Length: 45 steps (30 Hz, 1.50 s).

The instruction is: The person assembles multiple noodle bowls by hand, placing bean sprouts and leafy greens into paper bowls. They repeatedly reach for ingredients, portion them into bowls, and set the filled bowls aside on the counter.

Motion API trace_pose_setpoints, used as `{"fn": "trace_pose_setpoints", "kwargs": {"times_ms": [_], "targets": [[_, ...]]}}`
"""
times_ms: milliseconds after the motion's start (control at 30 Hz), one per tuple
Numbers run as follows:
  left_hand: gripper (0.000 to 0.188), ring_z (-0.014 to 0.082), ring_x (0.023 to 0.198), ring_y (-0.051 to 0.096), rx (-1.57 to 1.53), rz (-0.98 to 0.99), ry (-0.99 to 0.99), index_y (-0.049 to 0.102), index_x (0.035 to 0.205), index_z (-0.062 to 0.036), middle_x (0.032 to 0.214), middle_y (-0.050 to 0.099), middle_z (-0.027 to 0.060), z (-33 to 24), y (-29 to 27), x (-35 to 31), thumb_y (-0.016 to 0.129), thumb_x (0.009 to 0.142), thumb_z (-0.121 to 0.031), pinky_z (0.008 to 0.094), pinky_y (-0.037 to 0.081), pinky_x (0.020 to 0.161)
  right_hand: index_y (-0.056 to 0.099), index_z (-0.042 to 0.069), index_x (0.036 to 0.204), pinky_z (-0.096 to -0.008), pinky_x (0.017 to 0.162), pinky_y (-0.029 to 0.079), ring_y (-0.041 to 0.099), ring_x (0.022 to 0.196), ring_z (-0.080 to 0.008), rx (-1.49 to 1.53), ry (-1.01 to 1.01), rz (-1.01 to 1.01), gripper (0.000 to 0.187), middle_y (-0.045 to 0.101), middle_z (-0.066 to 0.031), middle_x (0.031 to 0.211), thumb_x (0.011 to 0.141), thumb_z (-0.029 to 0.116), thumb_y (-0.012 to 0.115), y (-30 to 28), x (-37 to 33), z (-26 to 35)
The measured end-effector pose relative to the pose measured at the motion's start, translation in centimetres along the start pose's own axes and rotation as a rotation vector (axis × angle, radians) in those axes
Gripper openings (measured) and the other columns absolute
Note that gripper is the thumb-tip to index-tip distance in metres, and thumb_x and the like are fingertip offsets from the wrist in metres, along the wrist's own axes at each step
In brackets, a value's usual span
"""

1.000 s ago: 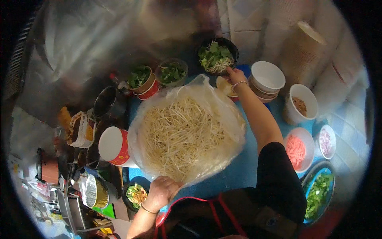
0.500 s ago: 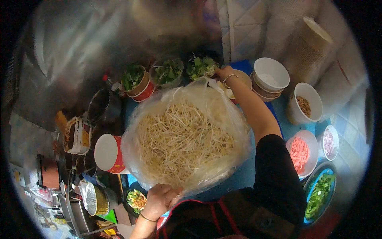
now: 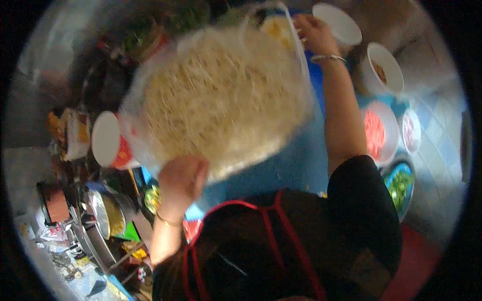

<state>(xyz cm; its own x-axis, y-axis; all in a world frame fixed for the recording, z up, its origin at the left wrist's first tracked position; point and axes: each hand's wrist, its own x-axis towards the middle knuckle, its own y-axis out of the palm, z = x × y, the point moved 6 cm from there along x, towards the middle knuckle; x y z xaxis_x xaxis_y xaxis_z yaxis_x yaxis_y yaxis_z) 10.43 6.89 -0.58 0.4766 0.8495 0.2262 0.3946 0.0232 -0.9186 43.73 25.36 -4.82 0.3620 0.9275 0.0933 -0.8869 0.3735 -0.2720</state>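
A large clear plastic bag (image 3: 301,93) full of pale bean sprouts (image 3: 221,95) lies in front of me, blurred by motion. My left hand (image 3: 183,178) is closed on its near left edge. My right hand (image 3: 317,36) reaches to the far right, fingers curled at a pale stretched edge that looks like the bag's rim. Just left of those fingers, a tub with yellow pieces (image 3: 278,31) shows partly. A white bowl (image 3: 339,25) stands right behind my right hand.
Right of my arm are a tub of brown bits (image 3: 379,72), a bowl of pink strips (image 3: 374,133), a small bowl of purple pieces (image 3: 410,131) and a basin of chopped greens (image 3: 400,188). A red-and-white paper tub (image 3: 106,139) and a metal pot (image 3: 108,215) stand left.
The bag of sprouts has shifted away from me and slightly left. My left hand has moved up with it, and my right hand has gone farther and to the right. The view has shifted too.
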Motion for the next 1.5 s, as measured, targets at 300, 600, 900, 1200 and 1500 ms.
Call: {"fn": "trace_pose_setpoints", "kwargs": {"times_ms": [300,600,900,1200,1500], "targets": [[0.011,0.0252,0.072,0.054,-0.107,-0.391,0.354,0.058,0.076,-0.0072,0.081,0.057,0.0065,-3.7,-4.2,-3.9,0.062,0.066,-0.006,0.0357,0.042,0.067,0.061,0.008,0.089,-0.0328,0.059,0.047,0.058,0.072,-0.0231,-0.567,0.067,0.410,0.022,0.060,-0.0109,0.083,0.074,0.025,0.061,-1.3,-26.4,-9.6],[0.026,0.0288,0.081,0.056,-0.374,0.044,0.103,0.058,0.090,-0.0049,0.088,0.058,0.0113,-2.8,13.2,-5.1,0.067,0.068,-0.013,0.0340,0.046,0.070,0.055,0.007,0.078,-0.0331,0.059,0.046,0.057,0.075,-0.0227,-0.784,-0.143,0.274,0.014,0.054,-0.0067,0.080,0.071,0.017,0.063,3.2,-31.9,-13.9],[0.023,0.0287,0.082,0.055,-0.132,0.174,0.111,0.054,0.084,-0.0057,0.085,0.055,0.0112,-4.4,22.7,-2.4,0.065,0.066,-0.016,0.0371,0.047,0.069,0.056,0.004,0.088,-0.0212,0.051,0.038,0.052,0.064,-0.0092,0.229,0.545,0.009,0.014,0.058,-0.0039,0.078,0.078,0.014,0.059,-8.4,-32.1,-12.5],[0.010,0.0302,0.070,0.057,-0.399,0.207,0.097,0.048,0.078,-0.0056,0.075,0.056,0.0137,-7.2,20.3,-2.5,0.056,0.076,-0.011,0.0384,0.047,0.058,0.054,0.008,0.080,-0.0212,0.044,0.033,0.050,0.061,-0.0132,0.957,0.929,-0.024,0.008,0.052,-0.0031,0.069,0.078,0.015,0.051,-6.6,-37.4,-16.6],[0.006,0.0293,0.072,0.057,-0.709,0.097,0.227,0.056,0.081,-0.0048,0.079,0.057,0.0122,-10.4,15.1,-3.1,0.055,0.076,-0.007,0.0348,0.046,0.062,0.051,0.008,0.082,-0.0366,0.048,0.043,0.057,0.057,-0.0250,-0.479,0.165,0.196,0.022,0.058,-0.0086,0.066,0.079,0.029,0.055,-5.4,-35.2,-16.1]]}}
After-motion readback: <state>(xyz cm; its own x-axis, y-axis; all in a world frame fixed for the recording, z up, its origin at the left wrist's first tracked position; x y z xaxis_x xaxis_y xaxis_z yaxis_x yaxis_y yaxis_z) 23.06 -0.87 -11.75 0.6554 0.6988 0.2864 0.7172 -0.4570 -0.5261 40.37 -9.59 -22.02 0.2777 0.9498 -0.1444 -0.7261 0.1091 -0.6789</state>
